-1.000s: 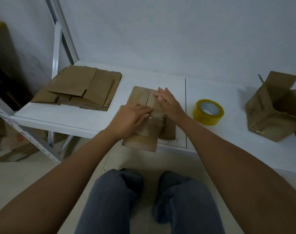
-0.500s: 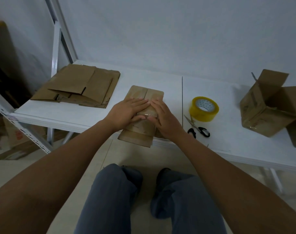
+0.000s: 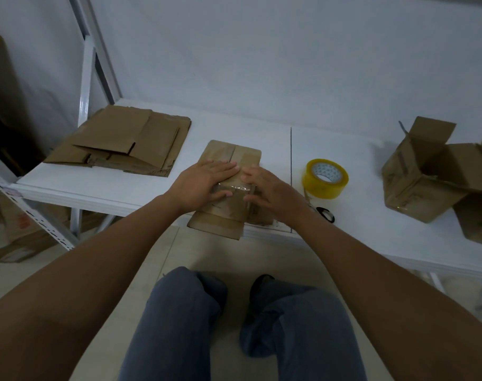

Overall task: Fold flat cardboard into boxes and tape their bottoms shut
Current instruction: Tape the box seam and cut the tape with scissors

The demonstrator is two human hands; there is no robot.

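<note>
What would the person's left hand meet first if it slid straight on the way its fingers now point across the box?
Probably the right hand. The left hand lies flat on the cardboard box, fingers pointing right, and the two hands' fingertips are nearly touching over the taped seam.

Both hands flat on a cardboard box [image 3: 228, 171] at frame centre, on the near edge of the white table [image 3: 124, 185]. Left hand [image 3: 198, 182] presses the box's left side, right hand [image 3: 272, 188] its right side, fingers straight, fingertips almost meeting over a strip of clear tape [image 3: 235, 188]. Flat cardboard stack [image 3: 124, 141] at 10 o'clock from the box. Yellow tape roll [image 3: 325, 178] at 3 o'clock, scissors [image 3: 326, 214] just nearer than the roll, partly hidden by the right forearm. Folded open boxes [image 3: 426, 171] at far right. Jeans-clad legs [image 3: 234, 325] at 6 o'clock.
</note>
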